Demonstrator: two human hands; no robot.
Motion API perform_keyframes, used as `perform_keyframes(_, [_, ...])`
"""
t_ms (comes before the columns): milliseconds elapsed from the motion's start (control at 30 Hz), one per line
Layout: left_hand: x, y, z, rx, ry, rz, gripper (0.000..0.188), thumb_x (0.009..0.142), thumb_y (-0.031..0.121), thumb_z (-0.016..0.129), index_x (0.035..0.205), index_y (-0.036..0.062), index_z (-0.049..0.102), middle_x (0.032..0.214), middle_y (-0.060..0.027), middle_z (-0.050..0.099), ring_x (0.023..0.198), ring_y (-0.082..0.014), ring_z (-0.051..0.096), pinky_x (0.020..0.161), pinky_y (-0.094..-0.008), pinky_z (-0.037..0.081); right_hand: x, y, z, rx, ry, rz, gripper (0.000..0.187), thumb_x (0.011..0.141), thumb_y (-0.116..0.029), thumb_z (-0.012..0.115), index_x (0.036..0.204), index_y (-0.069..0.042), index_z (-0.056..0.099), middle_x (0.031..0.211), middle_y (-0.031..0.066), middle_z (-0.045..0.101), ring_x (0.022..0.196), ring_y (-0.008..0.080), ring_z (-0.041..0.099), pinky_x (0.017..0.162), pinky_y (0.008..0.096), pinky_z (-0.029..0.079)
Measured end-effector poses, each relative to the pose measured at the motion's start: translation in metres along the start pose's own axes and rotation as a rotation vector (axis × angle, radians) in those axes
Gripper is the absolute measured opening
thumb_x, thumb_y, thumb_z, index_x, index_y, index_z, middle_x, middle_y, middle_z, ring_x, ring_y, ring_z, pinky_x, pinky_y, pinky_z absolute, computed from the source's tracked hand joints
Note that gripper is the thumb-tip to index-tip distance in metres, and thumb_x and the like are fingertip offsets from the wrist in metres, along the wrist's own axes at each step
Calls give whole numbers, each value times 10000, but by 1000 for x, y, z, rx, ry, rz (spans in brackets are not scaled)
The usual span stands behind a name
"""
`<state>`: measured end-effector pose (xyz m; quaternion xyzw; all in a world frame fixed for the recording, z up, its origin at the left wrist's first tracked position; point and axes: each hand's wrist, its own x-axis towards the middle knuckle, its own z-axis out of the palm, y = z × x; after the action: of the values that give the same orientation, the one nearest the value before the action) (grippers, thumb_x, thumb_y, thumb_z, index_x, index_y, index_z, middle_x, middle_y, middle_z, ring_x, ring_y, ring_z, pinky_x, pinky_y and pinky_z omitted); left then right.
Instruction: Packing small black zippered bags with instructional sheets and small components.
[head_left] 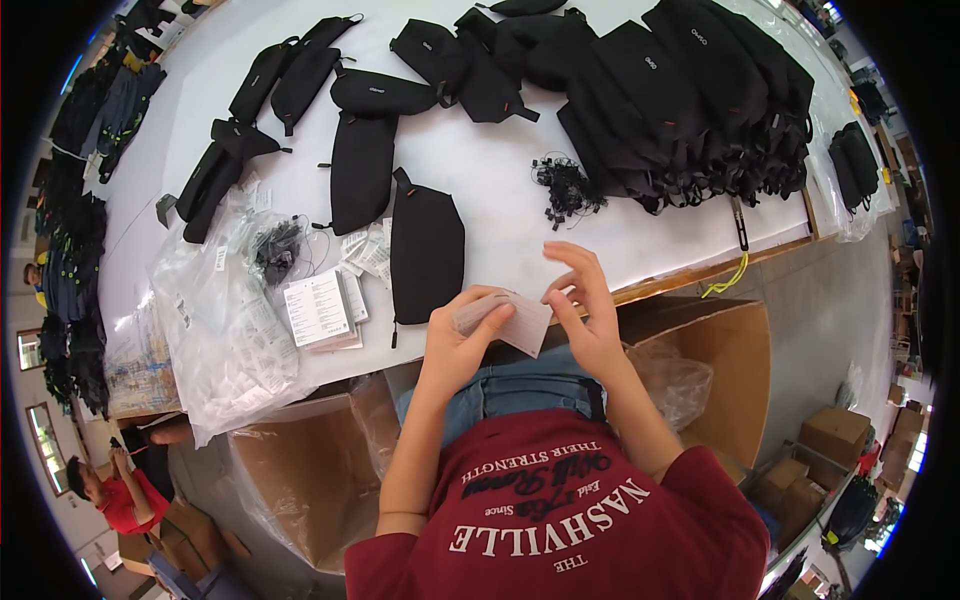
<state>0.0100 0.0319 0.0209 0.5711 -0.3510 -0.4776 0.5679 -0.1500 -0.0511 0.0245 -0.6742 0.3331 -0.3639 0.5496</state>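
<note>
My left hand (466, 338) grips a pale printed card (522, 322) by its left side, thumb on top. Just off the card's right edge is my right hand (588, 308), its fingers bent and apart, with nothing visible in them. Directly beyond my left hand, a black pouch (428, 250) lies flat on the white table. Left of it sits a stack of white printed cards (322, 310). A tangle of black tag strings (568, 188) lies farther off, beyond my right hand.
A large heap of black pouches (690, 100) covers the far right; several more pouches (362, 170) lie far left. A clear plastic bag (225, 330) hangs over the near left edge. Open cardboard boxes (300, 470) stand below the table. A person in red (125, 500) is at lower left.
</note>
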Motion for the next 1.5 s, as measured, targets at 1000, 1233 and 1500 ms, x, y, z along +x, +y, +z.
perform_keyframes(1000, [-14, 13, -1, 262, -5, 371, 161, 815, 17, 659, 972, -13, 643, 972, -108, 630, 881, -203, 600, 759, -280, 473, -8, -9, 7, -242, 70, -86, 62, 841, -76, 676, 848, -19, 652, 714, 55, 618, 590, 102, 559, 508, 225, 417])
perform_keyframes(1233, [-14, 8, 1, 239, -13, 243, 38, 867, 24, 612, 879, -9, 628, 986, -98, 622, 839, -142, 592, 745, -244, 471, -12, -9, 9, -79, 19, -41, 30, 845, -54, 673, 855, -29, 661, 706, 19, 611, 564, 68, 538, 481, 200, 383])
perform_keyframes(1500, [-14, 7, 2, 96, -5, 147, 66, 924, 62, 526, 959, 5, 526, 1066, -96, 632, 841, -153, 585, 732, -272, 475, -11, -1, 5, -68, -2, -22, 67, 811, -87, 716, 837, -39, 677, 686, -12, 597, 522, 35, 403, 449, 196, 279])
